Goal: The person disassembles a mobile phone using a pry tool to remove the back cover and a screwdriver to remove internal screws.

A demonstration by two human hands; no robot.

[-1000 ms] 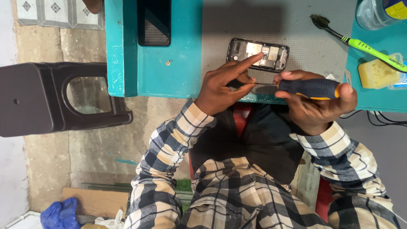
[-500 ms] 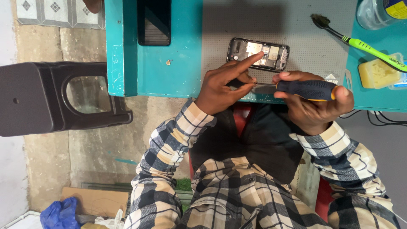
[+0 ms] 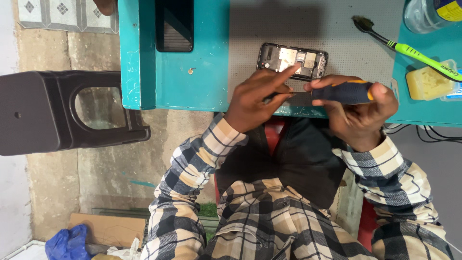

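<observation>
Currently, status as observed from the head view:
Work item: opened black mobile phone with exposed metal internals [image 3: 292, 60], lying flat on the grey perforated mat [image 3: 337, 29] of the teal table [image 3: 192, 53].
Left hand [image 3: 257, 98]: index finger extended, tip touching the phone's near edge; other fingers curled, pinching the tool's thin shaft.
Right hand [image 3: 358, 113]: closed around the dark blue screwdriver handle with orange trim [image 3: 347, 92], held level just below the phone.
Right of mat: green toothbrush with dark bristles [image 3: 404, 48]; yellow block in a clear tray [image 3: 426, 83].
Left of mat: black ribbed rectangular object [image 3: 174, 24].
Floor: black plastic stool [image 3: 62, 113].
</observation>
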